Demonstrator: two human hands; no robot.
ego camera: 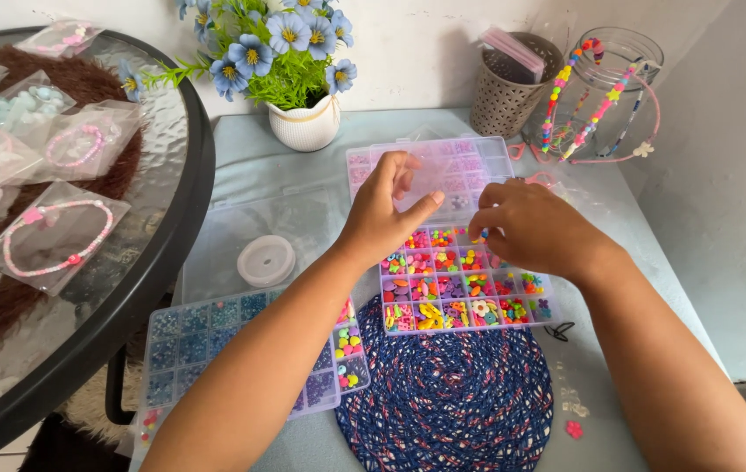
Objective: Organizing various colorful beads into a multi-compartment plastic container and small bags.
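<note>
My left hand [383,214] hovers over an open clear bead organiser [465,288] full of bright mixed beads, fingers pinched together near the box's raised lid [443,170]. Whatever it pinches is too thin to make out. My right hand [526,229] is curled over the same box, and a small bead [483,234] peeks out at its fingertips. Both hands sit close together above the box's upper rows.
A second bead box [216,345] with blue and purple beads lies under my left forearm. A white elastic spool [266,260] rests on a clear lid. A braided round mat [452,393], a flower pot [306,122], a jar [605,96] draped with bead strings, and bagged bracelets [54,236] on a glass table surround them.
</note>
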